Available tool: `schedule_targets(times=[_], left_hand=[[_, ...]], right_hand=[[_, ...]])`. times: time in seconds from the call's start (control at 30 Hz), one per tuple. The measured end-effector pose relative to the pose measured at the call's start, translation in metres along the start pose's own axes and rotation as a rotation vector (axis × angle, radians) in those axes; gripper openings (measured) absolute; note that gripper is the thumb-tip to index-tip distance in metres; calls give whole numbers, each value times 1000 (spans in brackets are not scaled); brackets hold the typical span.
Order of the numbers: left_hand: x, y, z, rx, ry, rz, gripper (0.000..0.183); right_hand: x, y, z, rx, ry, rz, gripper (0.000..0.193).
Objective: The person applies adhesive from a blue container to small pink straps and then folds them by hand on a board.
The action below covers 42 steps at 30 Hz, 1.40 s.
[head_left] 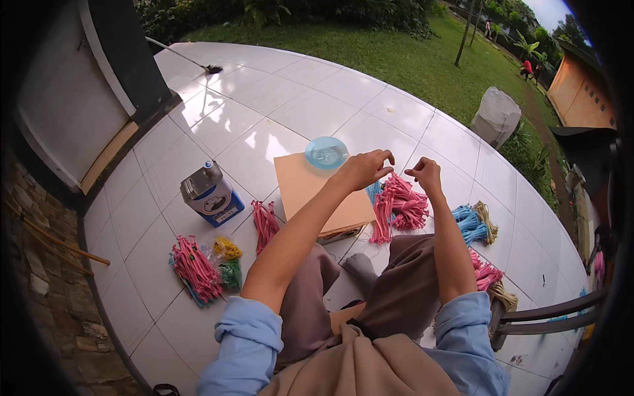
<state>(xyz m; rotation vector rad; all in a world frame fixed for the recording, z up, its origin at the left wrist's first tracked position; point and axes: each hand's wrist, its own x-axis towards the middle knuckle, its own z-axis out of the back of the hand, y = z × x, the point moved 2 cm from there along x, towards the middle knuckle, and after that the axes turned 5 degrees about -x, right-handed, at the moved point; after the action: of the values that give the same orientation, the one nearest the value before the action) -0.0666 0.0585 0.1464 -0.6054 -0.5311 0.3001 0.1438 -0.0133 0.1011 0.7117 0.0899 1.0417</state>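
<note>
Both my hands are raised over the right side of a flat tan cardboard box, a short gap between them. My left hand has its fingers curled toward the thumb; anything pinched there is too small to tell. My right hand is also closed, its thumb toward the left hand, and I cannot make out what it holds. Just below them lies a loose heap of pink strands with knobbed ends, some light blue ones beside it. On the box's far edge sits a translucent blue bowl.
A blue metal can stands left of the box. Pink bundles lie near small bags of yellow pieces and green pieces. Blue bundles lie at right, near a dark wooden chair. A broom rests farther off.
</note>
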Motion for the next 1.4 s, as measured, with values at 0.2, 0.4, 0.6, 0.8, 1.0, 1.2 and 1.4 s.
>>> schedule_targets(times=[0.2,0.4,0.6,0.8,1.0,1.2,1.4], left_hand=[[-12,8,-135,267,509,75,18],[-35,59,-209,67,311,350,22],[-26,108,-288,-217,-197,599,33],[-45,140,-336,-304,-436,775,44],[-32,137,-325,-350,-412,1040,39],[19,86,-270,-363,-627,707,41],[104,3,-143,-221,-246,21,45]], right_hand=[[-16,-69,2,85,274,-93,23],[-32,-99,-75,-286,420,-15,23],[-96,-154,-196,162,-91,-581,27],[-122,-156,-228,141,-151,-379,19],[-107,-140,-201,342,-269,-585,13],[-66,-95,-118,285,-478,-391,21],[-11,-25,23,140,-612,-1,25]])
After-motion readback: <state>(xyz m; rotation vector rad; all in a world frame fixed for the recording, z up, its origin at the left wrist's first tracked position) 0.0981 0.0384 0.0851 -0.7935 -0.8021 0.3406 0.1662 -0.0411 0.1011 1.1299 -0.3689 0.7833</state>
